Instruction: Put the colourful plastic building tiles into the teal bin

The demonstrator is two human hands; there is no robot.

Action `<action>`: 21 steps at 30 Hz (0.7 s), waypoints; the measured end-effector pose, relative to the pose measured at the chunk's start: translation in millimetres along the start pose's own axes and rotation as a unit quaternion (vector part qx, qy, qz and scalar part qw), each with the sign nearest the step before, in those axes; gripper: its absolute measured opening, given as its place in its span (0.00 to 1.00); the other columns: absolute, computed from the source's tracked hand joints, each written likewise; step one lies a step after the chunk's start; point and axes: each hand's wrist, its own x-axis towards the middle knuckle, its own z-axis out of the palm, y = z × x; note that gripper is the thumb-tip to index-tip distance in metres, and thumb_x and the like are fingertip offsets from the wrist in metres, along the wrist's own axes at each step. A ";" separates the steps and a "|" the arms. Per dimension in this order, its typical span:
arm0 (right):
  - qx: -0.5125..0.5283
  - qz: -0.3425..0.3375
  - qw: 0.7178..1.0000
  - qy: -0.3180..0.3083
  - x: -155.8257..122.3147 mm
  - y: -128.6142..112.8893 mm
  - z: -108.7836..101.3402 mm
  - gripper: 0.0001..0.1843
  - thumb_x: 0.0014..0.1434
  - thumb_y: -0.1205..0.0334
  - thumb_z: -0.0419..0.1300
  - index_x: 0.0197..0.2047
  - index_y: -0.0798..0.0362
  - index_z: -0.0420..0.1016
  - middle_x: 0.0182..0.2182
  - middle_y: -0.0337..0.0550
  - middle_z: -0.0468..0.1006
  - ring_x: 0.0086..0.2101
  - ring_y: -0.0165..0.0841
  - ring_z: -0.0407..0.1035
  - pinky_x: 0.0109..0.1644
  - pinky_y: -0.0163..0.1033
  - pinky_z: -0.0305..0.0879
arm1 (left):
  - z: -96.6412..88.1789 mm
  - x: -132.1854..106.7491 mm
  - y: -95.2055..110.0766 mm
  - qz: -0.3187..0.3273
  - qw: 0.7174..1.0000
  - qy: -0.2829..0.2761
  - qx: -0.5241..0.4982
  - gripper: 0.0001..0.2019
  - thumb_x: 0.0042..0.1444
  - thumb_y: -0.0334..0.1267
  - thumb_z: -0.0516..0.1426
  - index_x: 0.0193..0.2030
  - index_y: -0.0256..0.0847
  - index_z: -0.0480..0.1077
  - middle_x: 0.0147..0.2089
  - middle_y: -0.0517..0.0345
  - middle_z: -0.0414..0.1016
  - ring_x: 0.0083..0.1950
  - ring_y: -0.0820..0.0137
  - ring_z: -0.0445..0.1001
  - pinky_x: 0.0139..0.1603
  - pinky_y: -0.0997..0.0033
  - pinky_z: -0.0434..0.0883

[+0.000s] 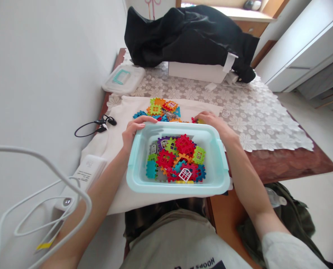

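Note:
A light-blue plastic bin [177, 188] sits in front of me at the table's near side. Inside it lie colourful interlocking plastic building pieces [166, 158], some with white window inserts [185, 174]. My left hand [133, 131] grips the bin's far left corner, its fingers over the rim. Beyond the far right corner, my right hand [209, 119] has its fingers curled over a few red and yellow building pieces [197, 120]; its fingertips are partly hidden. More building pieces [161, 109] lie in a loose pile behind the bin, part of it covered by the rim.
Black earphones [102, 123] and a white box [90, 170] lie on the left. A clear lid with a teal handle [121, 77] rests farther back. Black cloth [189, 35] drapes over a white box [196, 71]. A white cable [57, 168] loops in the left foreground.

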 end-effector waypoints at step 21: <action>0.022 -0.018 0.998 0.052 16.2 15.3 25.0 0.23 0.69 0.57 0.66 0.65 0.52 0.84 0.61 0.58 0.81 0.62 0.55 0.72 0.70 0.56 0.69 | -3.5 3.8 -4.1 0.067 0.997 -0.024 0.011 0.06 0.54 0.38 0.63 0.31 0.44 0.84 0.41 0.56 0.87 0.41 0.60 0.85 0.39 0.64 0.85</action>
